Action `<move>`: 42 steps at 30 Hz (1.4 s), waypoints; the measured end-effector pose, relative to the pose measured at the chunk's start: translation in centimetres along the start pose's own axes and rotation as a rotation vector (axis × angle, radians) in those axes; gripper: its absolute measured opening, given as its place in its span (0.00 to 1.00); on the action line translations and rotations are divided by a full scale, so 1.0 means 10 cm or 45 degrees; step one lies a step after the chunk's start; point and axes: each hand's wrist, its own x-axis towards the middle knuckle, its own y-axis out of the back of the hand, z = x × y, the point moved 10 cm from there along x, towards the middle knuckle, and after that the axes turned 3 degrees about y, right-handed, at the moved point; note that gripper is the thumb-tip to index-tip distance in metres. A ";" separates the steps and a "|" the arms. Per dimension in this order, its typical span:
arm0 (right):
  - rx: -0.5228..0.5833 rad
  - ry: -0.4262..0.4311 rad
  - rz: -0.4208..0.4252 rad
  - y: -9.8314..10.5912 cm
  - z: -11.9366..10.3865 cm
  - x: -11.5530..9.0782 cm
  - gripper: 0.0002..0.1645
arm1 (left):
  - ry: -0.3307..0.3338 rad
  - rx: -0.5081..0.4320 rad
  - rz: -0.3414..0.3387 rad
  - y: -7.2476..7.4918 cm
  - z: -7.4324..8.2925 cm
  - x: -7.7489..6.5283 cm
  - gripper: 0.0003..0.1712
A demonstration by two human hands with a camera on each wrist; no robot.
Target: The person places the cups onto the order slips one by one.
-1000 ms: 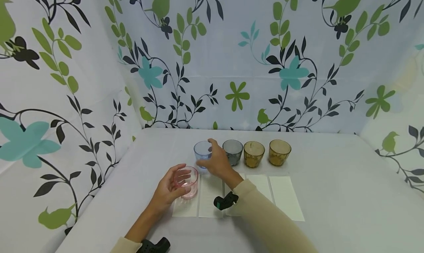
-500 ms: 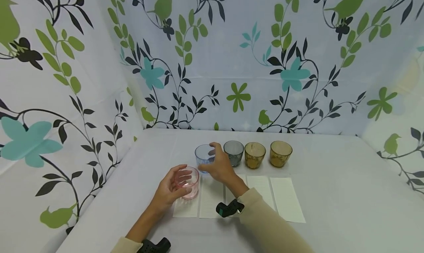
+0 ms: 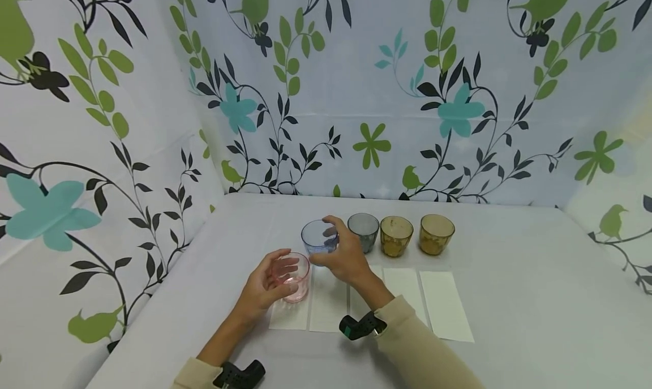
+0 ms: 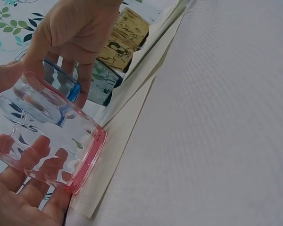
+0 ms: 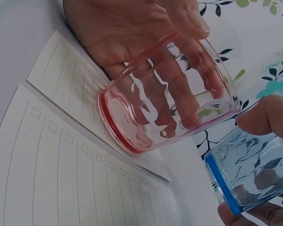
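A clear pink-tinted glass point(image 3: 299, 291) is upright over the leftmost paper strip point(image 3: 283, 320). My left hand point(image 3: 261, 291) grips it from the left, thumb in front and fingers behind. Whether its base touches the paper, I cannot tell. Just behind and to the right, a clear blue glass point(image 3: 312, 237) is held in my right hand point(image 3: 348, 257), between thumb and fingers. In the right wrist view, the pink glass point(image 5: 165, 94) stands beside the blue glass point(image 5: 252, 169), with a gap at their lower parts. The right fingers partly cover the blue glass.
Right of the blue glass, a grey glass point(image 3: 364, 231) and two amber glasses, one nearer point(image 3: 396, 237) and one farther right point(image 3: 436, 235), form a row. Several lined paper strips point(image 3: 446, 305) lie side by side on the white table point(image 3: 530, 298). Leaf-patterned cloth point(image 3: 326, 94) hangs behind.
My right hand has drawn the blue glass slightly nearer to me, out of line with the grey glass. The left hand and pink glass stay nearly in place. The head view has shifted slightly.
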 end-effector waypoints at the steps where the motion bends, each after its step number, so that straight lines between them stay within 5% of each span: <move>1: 0.004 0.005 -0.001 0.01 -0.02 -0.01 0.50 | 0.001 -0.001 0.001 0.00 0.00 0.00 0.40; 42: 0.071 0.006 -0.130 0.07 0.09 -0.36 0.47 | 0.067 0.024 0.012 -0.03 0.06 0.02 0.41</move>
